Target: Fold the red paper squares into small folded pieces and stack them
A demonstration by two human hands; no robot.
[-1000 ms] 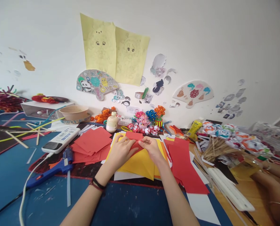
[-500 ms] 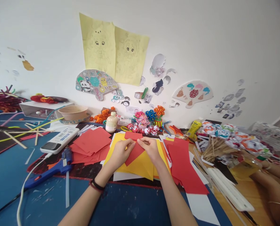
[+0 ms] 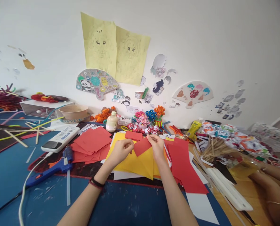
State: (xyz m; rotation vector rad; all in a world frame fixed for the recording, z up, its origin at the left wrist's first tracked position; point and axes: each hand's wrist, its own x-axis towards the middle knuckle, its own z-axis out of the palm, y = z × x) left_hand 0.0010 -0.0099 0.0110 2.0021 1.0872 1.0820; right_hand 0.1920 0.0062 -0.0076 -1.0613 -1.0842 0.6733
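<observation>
At frame center, I'm pinching a red paper piece (image 3: 142, 146) with my left hand (image 3: 121, 150) and right hand (image 3: 157, 146), both closed on its edges above the yellow sheets (image 3: 135, 163).

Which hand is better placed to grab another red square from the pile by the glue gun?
Probably the left hand. It is nearer the pile of red squares, while the right hand grips the red paper piece on the far side.

The blue tabletop (image 3: 8, 175) holds red paper squares (image 3: 91, 144), yellow sheets (image 3: 135, 163), a blue glue gun (image 3: 51, 168), a bowl (image 3: 74, 112) and sticks (image 3: 216, 147).
</observation>
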